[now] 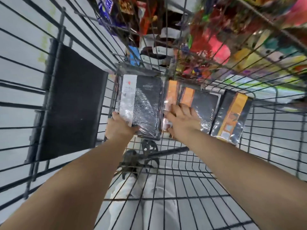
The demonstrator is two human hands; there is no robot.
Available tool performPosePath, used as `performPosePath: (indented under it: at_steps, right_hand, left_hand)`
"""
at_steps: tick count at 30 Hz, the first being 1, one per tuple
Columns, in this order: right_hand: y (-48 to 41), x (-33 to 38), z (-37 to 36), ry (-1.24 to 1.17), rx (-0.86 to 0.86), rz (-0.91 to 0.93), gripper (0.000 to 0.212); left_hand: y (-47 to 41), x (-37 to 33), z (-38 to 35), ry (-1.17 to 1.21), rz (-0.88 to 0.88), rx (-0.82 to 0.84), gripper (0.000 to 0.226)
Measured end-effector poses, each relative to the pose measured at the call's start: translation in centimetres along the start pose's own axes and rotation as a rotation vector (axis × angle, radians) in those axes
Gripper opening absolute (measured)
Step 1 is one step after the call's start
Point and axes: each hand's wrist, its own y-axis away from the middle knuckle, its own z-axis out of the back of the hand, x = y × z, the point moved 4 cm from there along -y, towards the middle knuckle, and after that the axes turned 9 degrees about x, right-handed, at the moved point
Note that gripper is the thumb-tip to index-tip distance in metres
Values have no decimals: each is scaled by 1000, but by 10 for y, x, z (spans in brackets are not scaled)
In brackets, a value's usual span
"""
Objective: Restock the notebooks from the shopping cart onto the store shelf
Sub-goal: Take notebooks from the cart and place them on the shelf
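Note:
I look down into a wire shopping cart. My left hand grips the near end of a black plastic-wrapped notebook with a white band, holding it at the cart's far end. My right hand lies with spread fingers on a black notebook with an orange band beside it; whether it grips it is unclear. A third orange-banded notebook leans further right. The store shelf with colourful goods shows blurred beyond the cart's wires.
A black flap panel hangs on the cart's left wall. A cart wheel and frame bar show under the wire floor. Grey floor lies around the cart. White-banded items stand on the shelf ahead.

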Motion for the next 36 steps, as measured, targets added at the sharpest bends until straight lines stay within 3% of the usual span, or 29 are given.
performPosePath:
  at_steps: [6, 9, 12, 20, 30, 32, 34, 36]
  right_hand:
    - [0, 9, 3, -52, 60, 22, 66]
    - [6, 8, 8, -155, 70, 21, 62]
    - [13, 13, 12, -157, 60, 19, 64]
    - [-7, 35, 8, 98, 152, 25, 72]
    - [-6, 36, 9, 401, 260, -195, 74]
    - [-5, 44, 14, 291, 259, -223, 71]
    - [-8, 54, 21, 37, 164, -181, 56]
    - [-12, 64, 26, -209, 101, -105, 55]
  left_hand:
    - [14, -4, 12, 16, 72, -59, 95]
    - [27, -5, 24, 318, -54, -61, 63]
    - [56, -17, 51, 301, -268, -94, 39]
    - [98, -26, 132, 32, -507, -367, 34]
    - [97, -18, 140, 57, -453, -352, 39]
    - [95, -17, 142, 53, -462, -360, 39]
    - [92, -16, 142, 52, -472, -365, 38]
    - [89, -16, 142, 59, -476, -361, 38]
